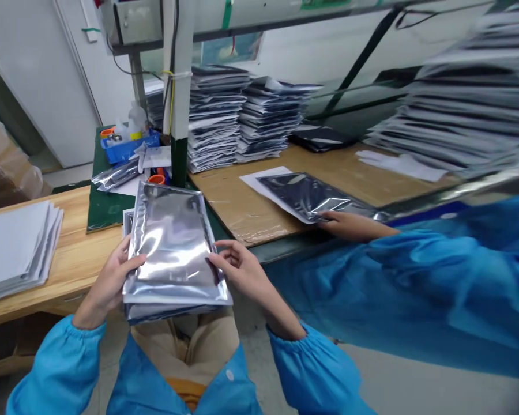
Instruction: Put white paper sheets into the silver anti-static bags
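A small stack of shiny silver foil pouches [173, 230] lies in front of me, over my lap and the bench edge. My left hand [112, 276] grips its left side, thumb on top of the foil. At the right edge my right hand [240, 265] pinches the top pouch between thumb and curled fingers. The pouch is flat, with pale sealed borders and glare across its middle. Below it, the edges of more pouches show; what they contain is hidden.
A co-worker's hand [346, 223] holds a dark foil pouch [307, 190] on the cardboard-covered bench [225, 196]. Tall pouch stacks [218, 121] stand behind, another [467, 104] at right. White sheets [17, 248] lie left on the wooden table [75, 230]. A blue bin [127, 151] sits near the post [180, 86].
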Demonstrator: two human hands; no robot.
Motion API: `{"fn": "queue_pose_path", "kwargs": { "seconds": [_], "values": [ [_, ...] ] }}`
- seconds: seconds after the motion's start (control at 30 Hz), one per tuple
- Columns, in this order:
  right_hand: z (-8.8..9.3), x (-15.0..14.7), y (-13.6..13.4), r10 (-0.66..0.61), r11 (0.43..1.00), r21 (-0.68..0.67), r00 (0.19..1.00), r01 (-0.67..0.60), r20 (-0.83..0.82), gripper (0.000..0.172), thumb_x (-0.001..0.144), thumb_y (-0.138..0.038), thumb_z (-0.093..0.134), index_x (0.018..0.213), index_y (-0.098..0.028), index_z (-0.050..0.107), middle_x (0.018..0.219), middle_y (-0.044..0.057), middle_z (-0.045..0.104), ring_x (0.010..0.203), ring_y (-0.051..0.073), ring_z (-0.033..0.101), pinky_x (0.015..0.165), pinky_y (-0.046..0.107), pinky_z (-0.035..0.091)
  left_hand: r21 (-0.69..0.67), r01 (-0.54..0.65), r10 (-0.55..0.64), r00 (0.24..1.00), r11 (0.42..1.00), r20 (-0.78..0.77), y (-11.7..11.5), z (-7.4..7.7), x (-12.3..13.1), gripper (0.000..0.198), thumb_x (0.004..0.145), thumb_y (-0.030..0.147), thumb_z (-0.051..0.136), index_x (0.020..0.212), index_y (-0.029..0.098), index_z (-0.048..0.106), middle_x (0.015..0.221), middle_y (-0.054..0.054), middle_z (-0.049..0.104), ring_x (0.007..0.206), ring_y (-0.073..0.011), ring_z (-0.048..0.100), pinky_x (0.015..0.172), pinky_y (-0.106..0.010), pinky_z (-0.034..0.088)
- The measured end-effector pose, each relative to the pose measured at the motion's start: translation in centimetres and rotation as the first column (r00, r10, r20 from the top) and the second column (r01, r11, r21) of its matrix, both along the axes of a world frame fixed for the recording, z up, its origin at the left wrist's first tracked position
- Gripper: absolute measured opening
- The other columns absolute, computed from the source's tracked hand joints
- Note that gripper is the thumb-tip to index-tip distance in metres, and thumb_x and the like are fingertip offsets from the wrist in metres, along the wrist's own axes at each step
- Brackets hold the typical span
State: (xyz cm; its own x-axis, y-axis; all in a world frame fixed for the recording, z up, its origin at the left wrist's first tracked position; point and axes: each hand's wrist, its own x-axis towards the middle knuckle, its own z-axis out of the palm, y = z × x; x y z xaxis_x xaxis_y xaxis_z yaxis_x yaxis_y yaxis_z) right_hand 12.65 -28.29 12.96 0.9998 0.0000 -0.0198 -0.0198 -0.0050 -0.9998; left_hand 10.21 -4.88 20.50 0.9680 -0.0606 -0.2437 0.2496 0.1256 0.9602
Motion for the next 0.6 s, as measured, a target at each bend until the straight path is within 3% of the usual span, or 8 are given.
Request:
{"fn": "queue_pose_path", "kwargs": {
  "seconds": [0.07, 0.13, 0.27, 0.4, 0.47, 0.53, 0.6],
  "values": [
    [1.1, -0.5, -0.1, 0.001, 0.985, 0.170, 0.999, 0.007, -0.046, 0.050, 0.060, -0.051, 0.076, 0.090, -0.021, 0.051, 0.057, -0.009, 0.052, 0.045, 0.009, 0.046, 0.042, 0.021, 0.035, -0.030, 0.008, -0.007, 0.999, 1.000, 0.033, 0.2, -0.1, -0.4, 0.071, 0.068, 0.027, 0.076, 0.131, 0.024, 0.044, 0.085, -0.002, 0.070, 0.061, -0.0139, 0.064, 0.054, -0.021, 0.052],
    [2.4, -1.5, 0.2, 0.016, 0.952, 0.306, 0.996, 0.012, -0.087, 0.052, 0.058, -0.049, 0.080, 0.089, -0.023, 0.048, 0.061, -0.008, 0.057, 0.049, 0.009, 0.052, 0.044, 0.019, 0.040, -0.061, -0.003, 0.007, 0.999, 0.998, 0.053, 0.3, -0.1, -0.8, 0.075, 0.068, 0.027, 0.077, 0.133, 0.027, 0.040, 0.088, -0.001, 0.070, 0.063, -0.0154, 0.066, 0.056, -0.023, 0.055],
    [3.8, -4.6, 1.7, 0.058, 0.930, 0.368, 0.995, -0.024, -0.083, 0.041, 0.069, -0.045, 0.076, 0.095, -0.022, 0.055, 0.075, -0.003, 0.064, 0.061, 0.013, 0.061, 0.053, 0.023, 0.053, -0.108, -0.089, 0.096, 0.994, 0.990, 0.060, 0.1, 0.1, -0.7, 0.061, 0.063, 0.029, 0.082, 0.116, 0.025, 0.053, 0.078, 0.002, 0.069, 0.055, -0.0128, 0.063, 0.051, -0.021, 0.054],
    [3.3, -6.5, 3.3, 0.183, 0.858, 0.497, 0.981, -0.129, -0.062, 0.033, 0.080, -0.044, 0.066, 0.101, -0.023, 0.053, 0.068, -0.005, 0.062, 0.045, 0.013, 0.060, 0.039, 0.024, 0.052, -0.142, -0.278, 0.279, 0.960, 0.950, -0.015, 0.2, -0.1, 0.1, 0.037, 0.058, 0.032, 0.084, 0.080, 0.018, 0.058, 0.061, 0.006, 0.062, 0.049, -0.0073, 0.057, 0.043, -0.013, 0.045],
    [2.7, -6.8, 3.4, 0.189, 0.829, 0.546, 0.980, -0.122, -0.068, 0.034, 0.081, -0.042, 0.066, 0.105, -0.024, 0.053, 0.069, -0.004, 0.065, 0.045, 0.013, 0.061, 0.041, 0.025, 0.053, -0.121, -0.276, 0.266, 0.960, 0.954, -0.093, 0.6, -0.3, 0.6, 0.037, 0.057, 0.031, 0.084, 0.078, 0.017, 0.057, 0.061, 0.005, 0.061, 0.048, -0.0083, 0.056, 0.043, -0.016, 0.046],
    [2.1, -7.4, 2.9, 0.144, 0.843, 0.533, 0.984, -0.064, -0.108, 0.036, 0.079, -0.042, 0.068, 0.108, -0.023, 0.056, 0.074, -0.002, 0.068, 0.050, 0.014, 0.062, 0.047, 0.026, 0.055, -0.060, -0.234, 0.225, 0.965, 0.970, -0.137, 1.6, -0.7, 1.4, 0.039, 0.057, 0.037, 0.082, 0.082, 0.017, 0.059, 0.065, 0.002, 0.063, 0.050, -0.0110, 0.056, 0.045, -0.020, 0.047],
    [1.5, -8.5, 1.6, 0.062, 0.882, 0.471, 0.985, 0.020, -0.159, 0.041, 0.077, -0.043, 0.071, 0.111, -0.023, 0.059, 0.088, 0.001, 0.072, 0.069, 0.017, 0.068, 0.062, 0.027, 0.058, 0.085, -0.220, 0.225, 0.973, 0.972, -0.057, 3.0, -0.9, 2.9, 0.042, 0.057, 0.044, 0.079, 0.082, 0.017, 0.059, 0.067, 0.001, 0.062, 0.051, -0.0120, 0.054, 0.045, -0.022, 0.045]
  ]
}}
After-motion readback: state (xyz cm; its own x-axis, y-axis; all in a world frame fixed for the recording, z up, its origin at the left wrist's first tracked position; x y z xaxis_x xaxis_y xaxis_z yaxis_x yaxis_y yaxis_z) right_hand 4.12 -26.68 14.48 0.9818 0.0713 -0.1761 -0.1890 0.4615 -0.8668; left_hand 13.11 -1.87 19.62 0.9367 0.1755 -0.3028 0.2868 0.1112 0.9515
